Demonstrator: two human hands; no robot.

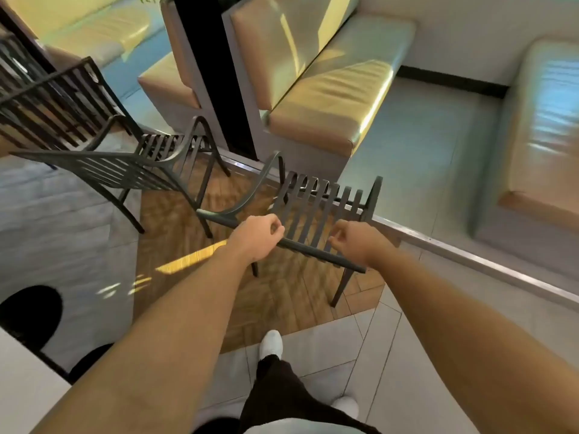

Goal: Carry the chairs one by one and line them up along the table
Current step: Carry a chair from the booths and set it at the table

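- While both arms reach forward, the left hand curls its grip round the top rail of the nearest chair, fingers wrapped over the dark bar.
- The right hand is at the same rail further along, its fingers bent round the bar; the picture is blurred there, yet the grip looks closed on the rail.
- This chair is a dark metal one with slatted back and seat, seen from behind; its legs are over the wood-patterned floor, and whether they touch it cannot be told.
- A second chair of the same kind stands to the left, just beside the first and apart from it.
- A third chair shows further left, partly cut by the picture's edge.
- Beyond the chairs runs a cushioned bench seat in tan upholstery.
- A pale corner of the surface shows at the lower left, well apart from the held chair.
- The person's white shoe rests on pale tiles below the hands.
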